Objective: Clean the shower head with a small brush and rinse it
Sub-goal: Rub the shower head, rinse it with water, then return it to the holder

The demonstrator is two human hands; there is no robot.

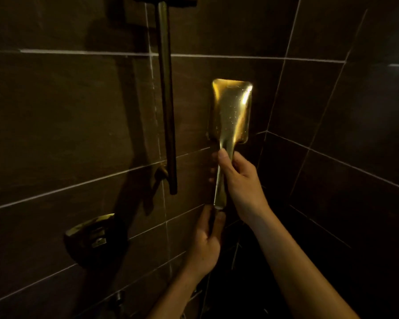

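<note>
A gold, rectangular hand-held shower head point(232, 111) stands upright in front of the dark tiled wall, its shiny back toward me and speckled with water drops. My right hand point(238, 180) is wrapped around its handle, thumb pressed along the neck. Just below, my left hand point(206, 240) is closed around the bottom end of the handle, where the hose joins; the hose itself is hidden in the dark. The spray face points away from me. No brush shows in this view.
A vertical brass slide rail point(167, 100) runs down the wall to the left of the shower head. A round gold mixer valve point(95, 233) sits low on the left. The tiled corner point(266, 132) lies right behind the head.
</note>
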